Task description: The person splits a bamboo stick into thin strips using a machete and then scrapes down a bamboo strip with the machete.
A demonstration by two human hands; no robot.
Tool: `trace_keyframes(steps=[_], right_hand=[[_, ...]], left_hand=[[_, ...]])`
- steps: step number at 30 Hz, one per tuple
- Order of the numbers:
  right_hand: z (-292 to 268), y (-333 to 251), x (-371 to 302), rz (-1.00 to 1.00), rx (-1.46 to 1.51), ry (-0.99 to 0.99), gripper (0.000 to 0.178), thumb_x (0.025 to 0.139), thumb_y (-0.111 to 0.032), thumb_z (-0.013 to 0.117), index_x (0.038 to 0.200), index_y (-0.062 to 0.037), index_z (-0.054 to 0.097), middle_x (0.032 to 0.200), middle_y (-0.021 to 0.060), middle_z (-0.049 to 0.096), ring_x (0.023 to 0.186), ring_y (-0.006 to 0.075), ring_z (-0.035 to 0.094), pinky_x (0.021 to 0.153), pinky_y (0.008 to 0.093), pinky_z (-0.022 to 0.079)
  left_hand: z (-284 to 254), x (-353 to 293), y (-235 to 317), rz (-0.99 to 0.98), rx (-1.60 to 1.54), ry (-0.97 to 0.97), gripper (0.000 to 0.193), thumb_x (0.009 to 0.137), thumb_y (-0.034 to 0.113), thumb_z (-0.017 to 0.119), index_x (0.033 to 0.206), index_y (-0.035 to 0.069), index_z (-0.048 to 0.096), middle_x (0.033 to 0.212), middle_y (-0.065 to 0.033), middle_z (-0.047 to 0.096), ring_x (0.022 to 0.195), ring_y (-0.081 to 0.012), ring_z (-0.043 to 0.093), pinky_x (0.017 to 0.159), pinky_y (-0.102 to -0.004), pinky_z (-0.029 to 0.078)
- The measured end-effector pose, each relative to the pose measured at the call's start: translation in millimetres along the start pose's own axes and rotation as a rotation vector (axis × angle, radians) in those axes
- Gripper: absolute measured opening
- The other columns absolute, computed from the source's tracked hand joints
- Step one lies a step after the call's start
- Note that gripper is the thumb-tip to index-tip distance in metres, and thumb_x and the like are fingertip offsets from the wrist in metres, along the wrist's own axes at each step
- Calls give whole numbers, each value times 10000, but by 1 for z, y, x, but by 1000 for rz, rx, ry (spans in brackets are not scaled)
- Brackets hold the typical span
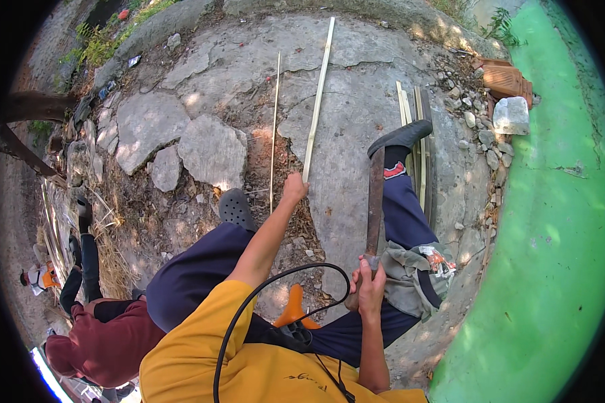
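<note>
My left hand [294,187] is closed round the near end of a long pale wooden strip [318,94], which looks like split bamboo and reaches away from me over the ground. In my right hand [370,289] is the handle of a machete [375,201]. Its long dark blade points away from me, over my right lower leg. A thinner strip [275,127] lies left of the held one. More strips [420,144] lie beside and under my right shoe [400,136]. A grey cloth [410,272] rests over my right knee.
Broken concrete slabs [212,151] and dry debris lie to the left, near a seated person in dark red [111,342]. Rubble and orange bricks [507,79] edge a green surface [538,255] at right. An orange seat [293,310] and a black cable [249,295] are close to me.
</note>
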State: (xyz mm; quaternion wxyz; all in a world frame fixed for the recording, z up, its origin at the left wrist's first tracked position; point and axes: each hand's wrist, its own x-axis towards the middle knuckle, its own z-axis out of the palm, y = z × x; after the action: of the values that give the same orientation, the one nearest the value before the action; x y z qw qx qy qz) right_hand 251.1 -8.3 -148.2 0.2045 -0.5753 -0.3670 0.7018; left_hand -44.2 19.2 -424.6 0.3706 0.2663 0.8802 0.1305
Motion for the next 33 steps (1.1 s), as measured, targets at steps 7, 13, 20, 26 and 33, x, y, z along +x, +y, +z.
trace_keyframes(steps=[7,13,20,26,33], right_hand=[[7,2,3,10,-35,-22,322,1007,-317,596,1130,-23,546,678,27,485,471,101,446,442,259,408],[3,-2,-1,-9,25,-9,251,1005,-267,604,1060,-28,549,671,22,501,463,95,466,431,261,412],[-8,-7,-28,-141,34,-19,231,1003,-255,616,1028,-35,550,656,10,501,444,84,462,418,261,410],[-14,-11,-66,-233,30,-35,224,1006,-254,615,1000,-40,551,644,4,503,441,79,470,413,250,405],[-25,-28,-111,-373,11,-92,219,1010,-254,610,1003,-43,551,637,1,503,444,76,471,415,246,400]], left_hand=[[0,2,-13,-4,-110,92,342,824,191,716,1012,-73,608,1003,-314,683,1000,-478,667,854,-532,545],[-60,-16,11,220,-331,485,213,787,124,684,827,-30,543,718,-217,633,678,-385,640,676,-476,514],[-220,-57,84,507,-321,721,223,917,152,663,991,-17,538,920,-201,659,798,-329,647,724,-439,507],[-373,-146,185,955,-368,934,174,941,68,649,1071,-18,572,985,-209,711,912,-341,725,793,-396,571],[-461,-298,233,1330,-173,1102,184,950,53,646,1113,-6,586,1006,-171,731,935,-316,735,816,-393,599]])
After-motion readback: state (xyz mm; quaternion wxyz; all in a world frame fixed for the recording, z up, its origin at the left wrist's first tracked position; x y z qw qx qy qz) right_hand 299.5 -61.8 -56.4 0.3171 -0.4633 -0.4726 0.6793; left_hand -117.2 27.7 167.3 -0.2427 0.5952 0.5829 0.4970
